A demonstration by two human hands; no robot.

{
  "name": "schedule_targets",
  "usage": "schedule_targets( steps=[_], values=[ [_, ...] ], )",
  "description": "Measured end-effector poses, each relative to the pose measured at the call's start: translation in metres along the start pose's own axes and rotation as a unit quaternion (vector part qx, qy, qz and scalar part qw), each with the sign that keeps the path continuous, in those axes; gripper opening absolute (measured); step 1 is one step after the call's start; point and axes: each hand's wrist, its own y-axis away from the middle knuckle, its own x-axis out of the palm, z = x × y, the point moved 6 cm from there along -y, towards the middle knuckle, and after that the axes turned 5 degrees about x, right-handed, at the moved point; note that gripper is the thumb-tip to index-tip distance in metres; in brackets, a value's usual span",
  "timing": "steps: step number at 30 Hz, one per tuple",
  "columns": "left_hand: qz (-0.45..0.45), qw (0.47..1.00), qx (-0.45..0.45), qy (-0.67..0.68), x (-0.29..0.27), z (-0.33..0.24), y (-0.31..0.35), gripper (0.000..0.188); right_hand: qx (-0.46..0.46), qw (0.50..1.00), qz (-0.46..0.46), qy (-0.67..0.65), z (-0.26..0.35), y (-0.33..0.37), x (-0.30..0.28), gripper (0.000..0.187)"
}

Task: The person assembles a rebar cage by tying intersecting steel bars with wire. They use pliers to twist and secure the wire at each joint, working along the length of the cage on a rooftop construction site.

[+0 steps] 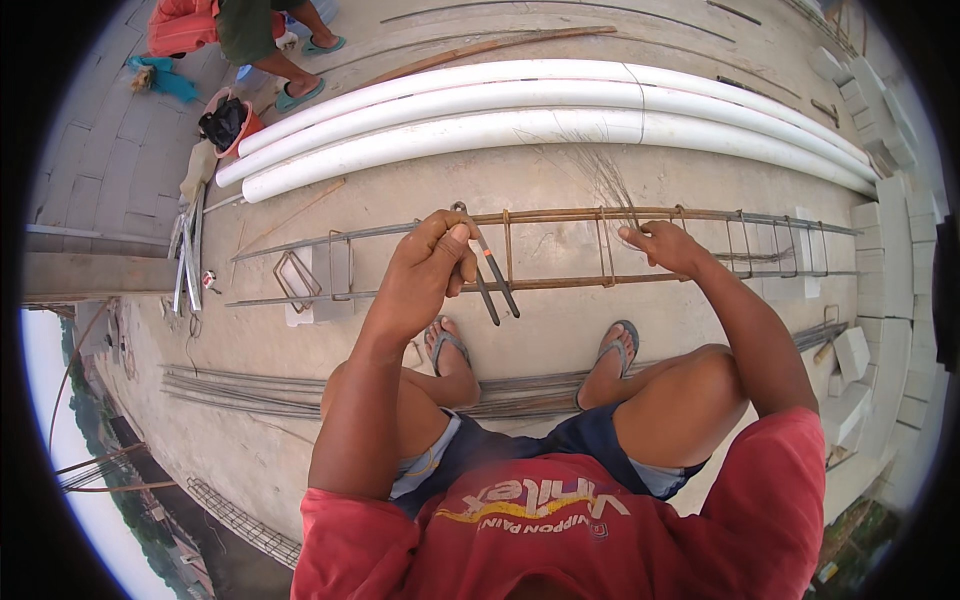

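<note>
My left hand (428, 262) is closed round a pair of pincers (493, 278). Their dark handles hang down toward my feet, and the head pokes out above my fingers. Between the finger and thumb of my right hand (664, 247) is a bundle of thin tie wires (607, 182), fanning out away from me. Both hands are over a long rebar cage (560, 284) lying crosswise in front of me. Several wire stirrups (740, 245) stand along its bars toward the right. Two loose-looking square stirrups (296, 274) lean at the left end.
Long white pipes (450, 137) lie beyond the cage. Loose steel rods (240, 390) run beneath my legs. A person in green shorts (247, 35) is at the far left, near a red bucket (240, 122). Pale blocks (895, 290) are stacked at right. Metal channels (187, 255) lie at left.
</note>
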Motion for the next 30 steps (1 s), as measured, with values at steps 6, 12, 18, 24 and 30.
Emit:
schedule_targets(
  steps=[6,12,18,24,30],
  values=[
    [0.006,1.000,0.001,-0.003,0.010,0.004,-0.009,0.026,-0.044,0.980,-0.104,0.167,0.019,0.027,-0.027,0.060],
    [0.017,1.000,-0.005,-0.008,0.019,0.014,-0.014,0.026,-0.096,0.907,-0.325,0.250,0.052,0.088,-0.117,0.042],
    [-0.006,0.999,0.017,0.035,0.019,0.007,-0.014,0.027,-0.045,0.853,-0.433,0.288,-0.003,0.095,-0.174,0.038],
    [-0.071,0.996,0.061,-0.002,0.002,0.019,-0.015,0.029,0.054,0.898,-0.358,0.251,-0.165,0.025,-0.091,0.037],
    [-0.116,0.989,0.076,0.056,-0.012,0.007,-0.007,0.028,0.066,0.928,-0.347,0.116,-0.195,0.022,-0.042,0.038]
  ],
)
